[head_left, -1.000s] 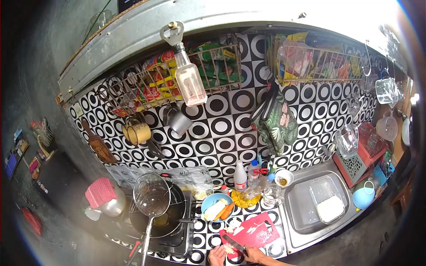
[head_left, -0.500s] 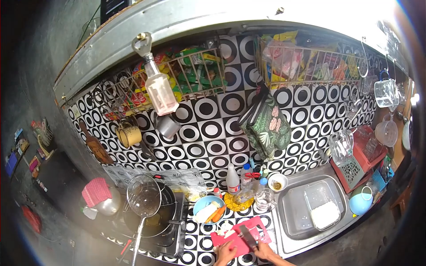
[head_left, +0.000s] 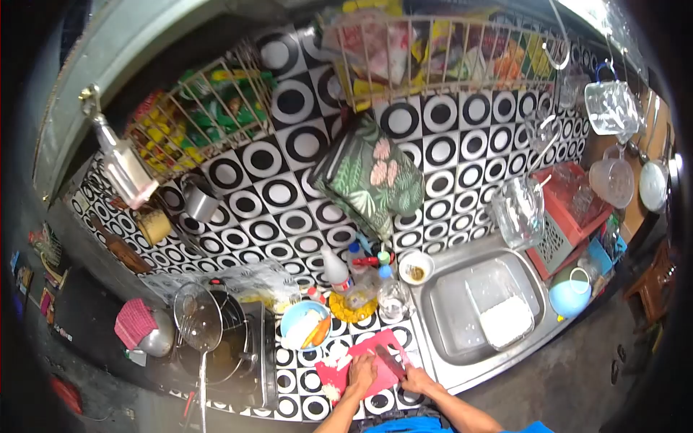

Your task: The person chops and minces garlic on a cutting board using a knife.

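Gripping knife (head_left: 386, 358) by handle in right hand (head_left: 415, 380), blade over red cutting board (head_left: 380, 384) on tiled tabletop (head_left: 287, 381). Left hand (head_left: 362, 374) down on same board near white chopped bits (head_left: 338, 354), can't tell if it's pinching any tbh. Blue bowl (head_left: 287, 317) with carrots (head_left: 317, 333) just behind board, sink (head_left: 451, 317) off to right.

You wear a bright blue top (head_left: 415, 424), showing as a strip at the bottom edge, with a dark greyish band (head_left: 386, 415) above it, too small to identify. More blue cloth (head_left: 538, 427) appears toward the lower right. Your left forearm (head_left: 341, 413), right forearm (head_left: 465, 413), left hand (head_left: 362, 373) and right hand (head_left: 415, 380) are all bare.
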